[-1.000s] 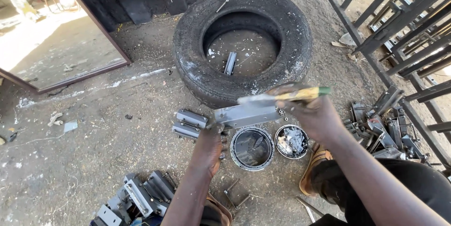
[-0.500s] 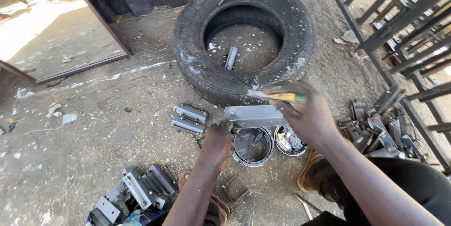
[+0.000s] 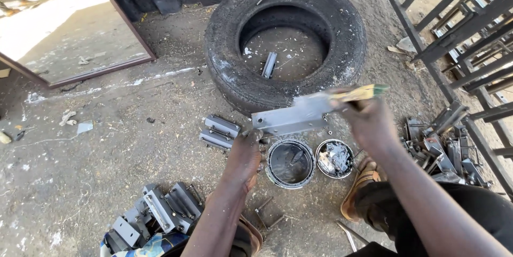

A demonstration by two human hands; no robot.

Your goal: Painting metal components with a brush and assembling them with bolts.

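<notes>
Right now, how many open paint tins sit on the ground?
2: one paint tin below the held metal bracket, a second tin right beside it. None seem hidden.

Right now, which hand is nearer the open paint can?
Left. The left hand sits just beside the paint can, holding the metal piece; the right hand is higher, holding a brush.

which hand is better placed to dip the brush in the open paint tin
Right. The right hand already grips the brush, just above the open paint tin. The left hand is occupied holding the grey metal bracket over the tin.
</notes>
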